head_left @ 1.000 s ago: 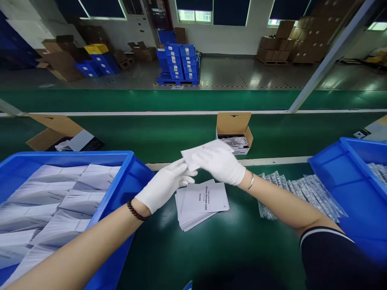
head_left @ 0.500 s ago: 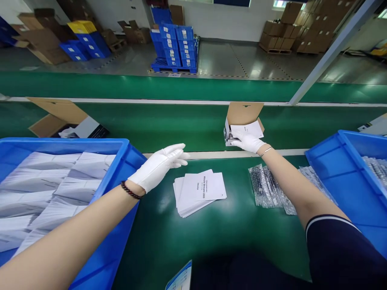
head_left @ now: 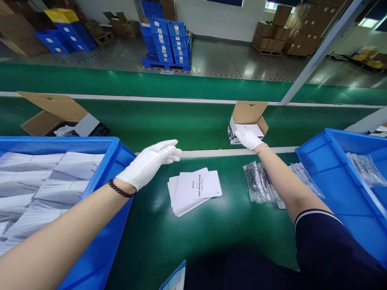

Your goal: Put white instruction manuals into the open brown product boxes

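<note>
Right hand (head_left: 248, 139): gloved in white, reached far forward, fingers flattened on the white leaflet (head_left: 253, 129) in the small open carton (head_left: 248, 121); palm down, nothing gripped between the fingers that I can see.
Small open carton: directly under and beyond the right hand, on the green conveyor belt (head_left: 181, 125), brown lid flap standing up behind the fingers.
Left hand (head_left: 151, 160): gloved in white, fingers straight and together, loosely open, holding nothing, hovering above the bench (head_left: 211, 229) edge.
Stack of leaflets (head_left: 193, 191): on the bench just right of and nearer than the left hand, apart from it, printed side up, fanned a little.
Foil pouches (head_left: 266, 183): lying in a row beneath the right forearm, nearer than the right hand.
Left blue bin (head_left: 116, 157): just beside the left wrist, filled with white leaflets.
Right blue bin (head_left: 320, 161): to the right of the right forearm, with more pouches inside.
Large open carton (head_left: 57, 114): far left of the left hand, on the belt.
</note>
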Demonstrator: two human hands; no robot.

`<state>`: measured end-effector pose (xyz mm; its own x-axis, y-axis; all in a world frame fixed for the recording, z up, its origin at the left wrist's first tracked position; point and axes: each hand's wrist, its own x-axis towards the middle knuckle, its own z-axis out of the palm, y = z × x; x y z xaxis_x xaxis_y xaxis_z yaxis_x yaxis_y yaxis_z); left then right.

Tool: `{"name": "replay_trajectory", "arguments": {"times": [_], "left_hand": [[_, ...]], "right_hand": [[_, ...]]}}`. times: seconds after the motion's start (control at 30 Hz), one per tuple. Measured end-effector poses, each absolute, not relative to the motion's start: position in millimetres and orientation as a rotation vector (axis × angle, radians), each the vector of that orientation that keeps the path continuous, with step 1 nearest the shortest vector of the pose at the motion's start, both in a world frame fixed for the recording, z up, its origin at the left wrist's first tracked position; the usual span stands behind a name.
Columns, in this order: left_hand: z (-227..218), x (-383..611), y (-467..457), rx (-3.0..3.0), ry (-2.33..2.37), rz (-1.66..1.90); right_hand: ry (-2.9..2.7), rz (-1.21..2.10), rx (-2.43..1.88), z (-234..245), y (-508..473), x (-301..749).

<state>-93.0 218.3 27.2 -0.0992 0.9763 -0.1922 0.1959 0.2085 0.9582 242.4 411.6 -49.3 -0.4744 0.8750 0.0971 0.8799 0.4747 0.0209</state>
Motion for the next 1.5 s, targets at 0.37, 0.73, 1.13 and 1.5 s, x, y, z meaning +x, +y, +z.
{"name": "replay_trajectory", "arguments": {"times": [0.37, 0.73, 1.13, 1.5], "left_hand": [[27, -89, 214, 1.222, 1.470, 1.017], [17, -80, 209, 1.089, 1.350, 0.733], [15, -79, 215, 1.066, 1.597, 0.590], [14, -79, 213, 1.047, 1.560, 0.431]], "right_hand": [[-2.680, 0.681, -1.689, -52, 244, 155], [-1.738, 1.355, -1.317, -58, 242, 192], [-1.843, 1.216, -1.188, -55, 217, 173], [-1.720, 1.146, -1.289, -77, 226, 175]]}}
